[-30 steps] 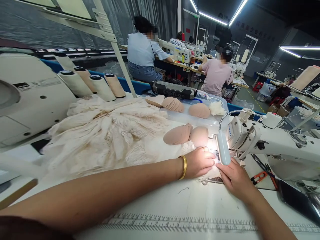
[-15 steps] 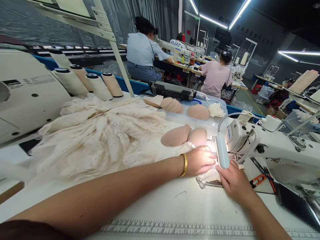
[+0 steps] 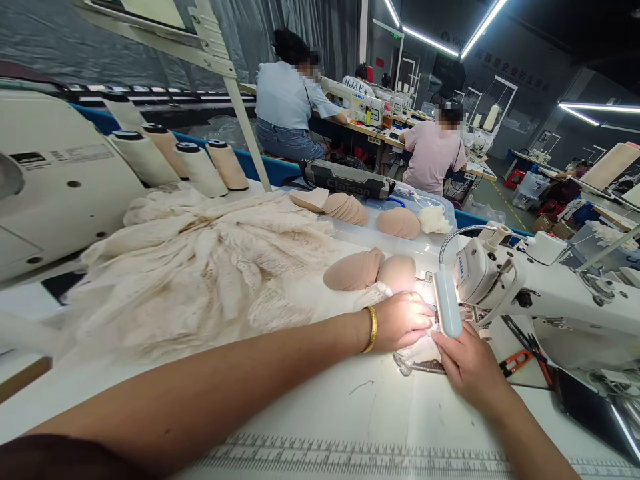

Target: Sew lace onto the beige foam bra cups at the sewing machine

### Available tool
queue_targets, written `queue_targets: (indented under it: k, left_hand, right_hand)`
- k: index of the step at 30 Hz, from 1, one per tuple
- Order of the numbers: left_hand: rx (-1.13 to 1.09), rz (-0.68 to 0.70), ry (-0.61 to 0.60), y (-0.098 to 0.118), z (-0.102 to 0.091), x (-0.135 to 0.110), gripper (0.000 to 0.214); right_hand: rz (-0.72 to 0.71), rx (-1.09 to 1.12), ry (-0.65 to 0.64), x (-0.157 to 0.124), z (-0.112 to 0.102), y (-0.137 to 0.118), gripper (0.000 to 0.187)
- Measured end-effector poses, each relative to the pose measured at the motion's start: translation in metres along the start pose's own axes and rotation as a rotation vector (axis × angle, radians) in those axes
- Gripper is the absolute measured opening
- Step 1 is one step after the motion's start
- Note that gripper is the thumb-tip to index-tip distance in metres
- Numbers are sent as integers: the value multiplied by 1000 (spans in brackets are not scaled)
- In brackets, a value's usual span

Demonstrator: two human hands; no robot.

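Note:
My left hand [image 3: 400, 321], with a gold bangle on the wrist, rests palm down on a small piece of cream lace [image 3: 417, 352] beside the needle of a white sewing machine [image 3: 545, 283]. Its fingers are curled and pressed on the lace under the bright lamp [image 3: 447, 308]. My right hand [image 3: 467, 365] lies just right of it, fingers pressed on the same lace near the machine's foot. Two beige bra cups [image 3: 370, 268] lie just beyond my left hand.
A heap of cream lace fabric [image 3: 210, 267] covers the table to the left, with several thread cones [image 3: 200, 167] and another machine [image 3: 55, 180] behind. More beige cups [image 3: 350, 208] sit on a clear bin. Orange snips [image 3: 517, 360] lie at the right. Two people sew at tables behind.
Both hands stay pressed on the lace at the needle, and the lace edge has crept slightly toward me. The view has shifted a little.

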State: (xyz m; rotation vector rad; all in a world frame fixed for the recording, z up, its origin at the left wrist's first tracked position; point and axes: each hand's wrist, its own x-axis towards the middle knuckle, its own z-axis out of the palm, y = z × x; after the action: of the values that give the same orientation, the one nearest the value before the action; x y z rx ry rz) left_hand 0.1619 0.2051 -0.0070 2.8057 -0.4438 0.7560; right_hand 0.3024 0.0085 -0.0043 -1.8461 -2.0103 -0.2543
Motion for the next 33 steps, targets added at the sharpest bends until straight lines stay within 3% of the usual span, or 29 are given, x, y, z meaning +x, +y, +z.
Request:
queue_targets:
  k: [10,16,21,24,27,30,33]
  left_hand:
    - [19,-38,-15,1,1,1,24]
    - [113,-140,-23,2,1,1,19]
    - [161,-232,-150,1,-2,9,12]
    - [129,-270,-156,4,-9,10,12]
    - [82,-290,-125,21,-23,-5,20]
    - [-100,-250,-34,43,-39,-35,30]
    - [-206,-330,20,53,-55,-70,42]
  right_hand:
    - [-10,-37,29,1,2,3,28]
    - [15,-50,45,1,4,5,28]
    - [44,41,57,1,3,8,28]
    - [146,211,73,1,-1,2,26]
    - [387,580,20,5,-3,-15,22]
    - [625,1078,-12,11,-1,-41,42]
    - [749,1372,90,14,0,-67,59]
